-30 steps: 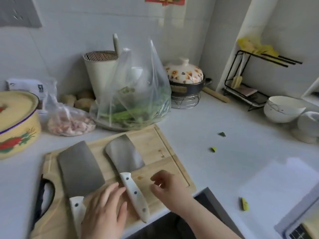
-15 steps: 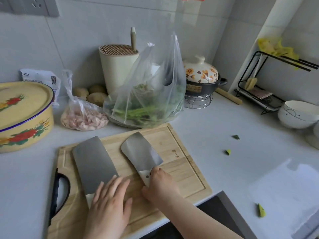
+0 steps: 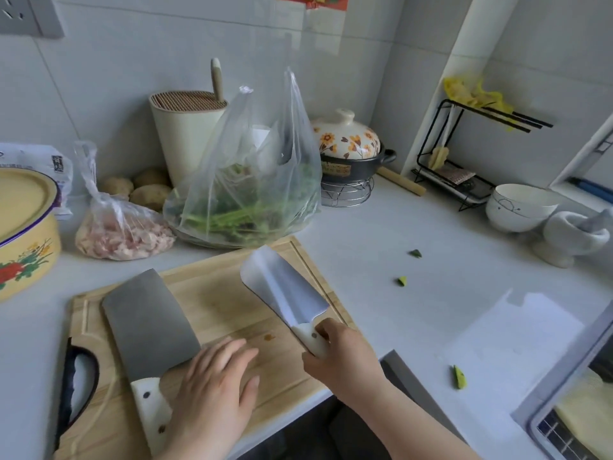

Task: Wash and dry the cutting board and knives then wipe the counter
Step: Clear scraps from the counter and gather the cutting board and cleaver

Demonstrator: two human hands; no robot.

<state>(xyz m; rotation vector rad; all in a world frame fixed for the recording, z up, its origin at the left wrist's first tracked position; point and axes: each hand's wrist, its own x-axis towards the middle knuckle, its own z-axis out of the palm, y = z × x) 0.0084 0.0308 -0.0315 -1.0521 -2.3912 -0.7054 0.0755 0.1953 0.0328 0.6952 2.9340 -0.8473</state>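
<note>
A wooden cutting board [image 3: 225, 303] with a black handle loop lies on the white counter [image 3: 381, 260] in front of me. A large rectangular cleaver [image 3: 149, 320] rests flat on the board's left half, its white handle pointing toward me. My left hand [image 3: 212, 393] lies flat on the board beside that handle, fingers straight. My right hand [image 3: 345, 356] grips the white handle of a smaller cleaver [image 3: 282, 290], whose blade is raised off the board and tilted, catching light.
Behind the board stand a knife block [image 3: 185, 134], a bag of greens [image 3: 255, 180], a bag of meat [image 3: 119, 234], potatoes and a yellow enamel pot [image 3: 26, 234]. A floral pot, wire rack, white bowl [image 3: 520, 207] and mortar sit right. Green scraps [image 3: 459, 376] dot the counter.
My right hand closed on the smaller cleaver's handle and lifted it, tilting the blade up and to the right. My left hand stayed on the board by the large cleaver.
</note>
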